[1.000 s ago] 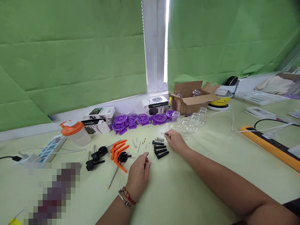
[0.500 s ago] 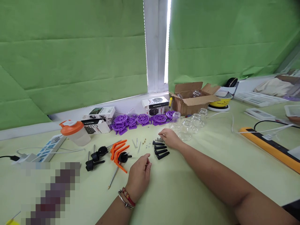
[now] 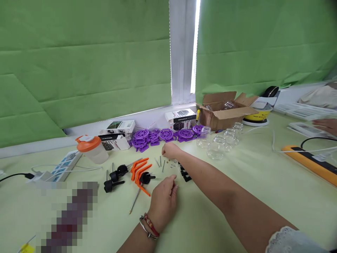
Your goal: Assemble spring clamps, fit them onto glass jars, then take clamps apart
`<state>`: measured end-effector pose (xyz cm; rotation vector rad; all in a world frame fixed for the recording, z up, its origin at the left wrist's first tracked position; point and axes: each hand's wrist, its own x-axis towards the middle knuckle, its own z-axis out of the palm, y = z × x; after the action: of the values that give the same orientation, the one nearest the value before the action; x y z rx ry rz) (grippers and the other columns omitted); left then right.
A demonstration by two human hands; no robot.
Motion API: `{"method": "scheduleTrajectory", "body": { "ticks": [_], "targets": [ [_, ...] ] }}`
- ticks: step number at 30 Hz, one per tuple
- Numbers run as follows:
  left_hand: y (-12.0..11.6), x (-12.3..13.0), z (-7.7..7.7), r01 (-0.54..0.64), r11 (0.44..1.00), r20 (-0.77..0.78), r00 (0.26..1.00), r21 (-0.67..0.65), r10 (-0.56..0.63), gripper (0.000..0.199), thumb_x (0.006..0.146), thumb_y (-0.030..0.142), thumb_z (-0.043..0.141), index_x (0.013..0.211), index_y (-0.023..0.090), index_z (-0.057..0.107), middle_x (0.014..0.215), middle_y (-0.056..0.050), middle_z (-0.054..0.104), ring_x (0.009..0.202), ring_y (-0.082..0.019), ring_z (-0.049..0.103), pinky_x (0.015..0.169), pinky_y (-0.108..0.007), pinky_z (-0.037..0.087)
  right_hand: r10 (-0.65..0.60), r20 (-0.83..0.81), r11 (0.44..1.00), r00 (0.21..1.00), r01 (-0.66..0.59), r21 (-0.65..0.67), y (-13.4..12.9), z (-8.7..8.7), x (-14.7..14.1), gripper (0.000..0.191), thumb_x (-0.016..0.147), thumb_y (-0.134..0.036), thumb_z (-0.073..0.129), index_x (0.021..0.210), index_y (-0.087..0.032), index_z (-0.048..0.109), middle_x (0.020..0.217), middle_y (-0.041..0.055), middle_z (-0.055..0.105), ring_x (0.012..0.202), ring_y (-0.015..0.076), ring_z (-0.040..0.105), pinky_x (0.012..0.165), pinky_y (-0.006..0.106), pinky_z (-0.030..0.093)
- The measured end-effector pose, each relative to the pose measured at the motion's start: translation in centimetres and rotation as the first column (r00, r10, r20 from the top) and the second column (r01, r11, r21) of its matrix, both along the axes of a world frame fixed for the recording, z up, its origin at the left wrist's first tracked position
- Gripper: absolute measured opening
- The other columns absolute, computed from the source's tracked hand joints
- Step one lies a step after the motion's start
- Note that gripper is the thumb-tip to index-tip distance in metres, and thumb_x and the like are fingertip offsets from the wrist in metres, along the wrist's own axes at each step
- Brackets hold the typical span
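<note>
My left hand rests on the table with its fingers loosely curled; whatever may be inside is hidden. Beyond it lie several small nuts and a few metal pins. My right hand reaches across, fingers bent down at the table just past the nuts; its fingertips and anything in them are hidden. Black plastic parts lie partly under my right forearm. To the left are orange levers, black knob-like parts with metal rods, and a rod. Purple plastic parts lie behind my right hand.
Glass jars stand right of my right arm, before an open cardboard box. At left are an orange-lidded shaker bottle and a power strip. Another person's hand shows at far right, above an orange power strip.
My right hand has moved left from the springs beside the black parts to beyond the nuts; its forearm now covers part of them. My left hand keeps its pose. The view has swung slightly left.
</note>
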<state>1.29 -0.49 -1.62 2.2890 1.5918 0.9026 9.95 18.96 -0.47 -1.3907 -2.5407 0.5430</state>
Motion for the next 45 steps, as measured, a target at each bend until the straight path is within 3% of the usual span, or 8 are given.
{"method": "scheduleTrajectory", "body": {
  "ticks": [12,16,20,22,27,31,36,45],
  "targets": [
    [0.0,0.1,-0.1,0.029,1.000,-0.031,0.999,0.006,-0.029,0.030,0.085,0.018,0.039,0.113,0.017,0.051,0.092,-0.008,0.065,0.079,-0.017,0.061,0.068,-0.030,0.050,0.021,0.091,0.999,0.996,-0.019,-0.029,-0.1,0.1,0.5,0.022,0.063,0.000,0.059,0.076,-0.014,0.069,0.080,0.0103,0.070,0.073,0.0212,0.064,0.060,0.024,0.044],
    [0.0,0.0,0.1,0.012,1.000,-0.039,0.999,0.002,-0.012,0.030,0.085,0.019,0.040,0.113,0.016,0.052,0.093,-0.008,0.066,0.081,-0.018,0.062,0.068,-0.031,0.051,-0.017,0.039,1.000,0.999,0.017,-0.002,0.3,0.1,1.4,0.021,0.065,-0.002,0.057,0.079,-0.013,0.069,0.082,0.0107,0.070,0.075,0.0212,0.063,0.061,0.024,0.044],
    [0.0,-0.1,0.3,-0.004,1.000,-0.049,0.999,0.000,0.004,0.031,0.086,0.019,0.039,0.114,0.016,0.052,0.093,-0.008,0.066,0.082,-0.018,0.062,0.069,-0.031,0.051,-0.038,-0.074,0.998,0.996,0.042,0.053,0.6,0.6,4.3,0.024,0.073,-0.009,0.051,0.091,-0.013,0.065,0.090,0.0088,0.067,0.080,0.0171,0.060,0.064,0.021,0.044],
    [-0.1,0.0,0.3,0.003,1.000,-0.050,0.999,0.002,-0.003,0.031,0.086,0.020,0.039,0.114,0.017,0.052,0.093,-0.008,0.066,0.081,-0.018,0.063,0.068,-0.030,0.051,-0.008,-0.119,0.997,0.993,0.017,0.072,0.2,0.9,6.3,0.026,0.074,-0.011,0.050,0.097,-0.014,0.062,0.090,0.0075,0.066,0.077,0.0151,0.059,0.063,0.020,0.043],
    [-0.1,0.3,0.2,0.038,0.999,-0.066,0.997,-0.012,-0.038,0.032,0.086,0.020,0.039,0.115,0.018,0.051,0.088,-0.007,0.066,0.076,-0.017,0.062,0.065,-0.029,0.050,0.138,-0.140,0.988,0.980,-0.127,0.084,-2.1,0.9,10.1,0.024,0.068,-0.009,0.055,0.089,-0.017,0.064,0.078,0.0022,0.065,0.066,0.0122,0.055,0.060,0.020,0.040],
    [0.0,0.4,0.2,0.035,0.999,-0.061,0.997,-0.015,-0.036,0.031,0.086,0.021,0.039,0.115,0.018,0.051,0.090,-0.007,0.065,0.078,-0.017,0.062,0.066,-0.029,0.050,0.238,-0.116,0.964,0.964,-0.221,0.145,-3.0,0.2,10.8,0.023,0.068,-0.008,0.054,0.087,-0.017,0.064,0.075,0.0021,0.065,0.066,0.0135,0.053,0.061,0.023,0.038],
    [0.1,-0.1,0.5,-0.015,1.000,-0.049,0.999,-0.019,0.014,0.030,0.086,0.022,0.040,0.114,0.017,0.051,0.092,-0.008,0.066,0.082,-0.018,0.063,0.068,-0.030,0.050,0.271,-0.089,0.954,0.958,-0.255,0.160,-2.9,-0.6,10.4,0.022,0.069,-0.008,0.054,0.086,-0.017,0.065,0.076,0.0030,0.066,0.072,0.0158,0.056,0.067,0.025,0.040],
    [0.2,0.0,0.4,0.002,0.999,-0.068,0.998,-0.038,-0.004,0.031,0.087,0.022,0.038,0.115,0.015,0.050,0.094,-0.009,0.066,0.083,-0.018,0.062,0.070,-0.030,0.050,0.153,-0.215,0.985,0.964,-0.131,0.114,-3.6,-0.2,11.3,0.019,0.073,-0.012,0.053,0.086,-0.016,0.066,0.079,0.0038,0.066,0.069,0.0135,0.056,0.064,0.023,0.042]
  ]
}}
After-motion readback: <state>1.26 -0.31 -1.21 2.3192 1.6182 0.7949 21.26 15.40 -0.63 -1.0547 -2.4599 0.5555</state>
